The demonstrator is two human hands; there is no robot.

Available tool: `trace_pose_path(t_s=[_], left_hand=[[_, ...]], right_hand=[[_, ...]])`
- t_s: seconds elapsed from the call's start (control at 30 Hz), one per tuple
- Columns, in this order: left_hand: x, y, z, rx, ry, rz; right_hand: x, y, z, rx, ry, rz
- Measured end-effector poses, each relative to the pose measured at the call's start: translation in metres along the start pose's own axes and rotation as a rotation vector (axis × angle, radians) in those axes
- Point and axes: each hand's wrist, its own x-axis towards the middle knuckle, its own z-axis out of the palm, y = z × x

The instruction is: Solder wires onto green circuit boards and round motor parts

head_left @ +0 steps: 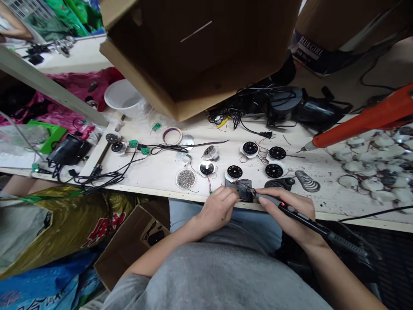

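Note:
At the table's front edge lies a small black plastic housing [247, 194] with thin wires inside it. My left hand [219, 206] is closed at its left end, the fingers curled together against it; the fingertips are partly hidden. My right hand [292, 206] grips a soldering iron [300, 218] with a small red light on its handle. The iron's tip points left into the housing. Just behind the housing sits a white round part with a black slotted disc [234, 172]. A similar disc part [207, 168] with red and black wires lies to its left.
A dish of small metal balls or screws [186, 178] stands left of my hands. A coiled spring [307, 181] lies to the right, below an orange power screwdriver [364, 116]. Many white round parts [383, 168] cover the right side. A large cardboard box [180, 107] overhangs the back.

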Motion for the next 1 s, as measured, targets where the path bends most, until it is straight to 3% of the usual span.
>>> trace_pose_path(t_s=[0.4,1.0], left_hand=[[-0.0001,0.0007,-0.0023,-0.017,-0.009,-0.01],[-0.0002,-0.0006,-0.002,0.003,0.076,0.086]], right_hand=[[0.0027,0.002,0.0019,-0.027,-0.025,-0.002],[0.0084,-0.004,0.0019,-0.044,-0.075,-0.049]])
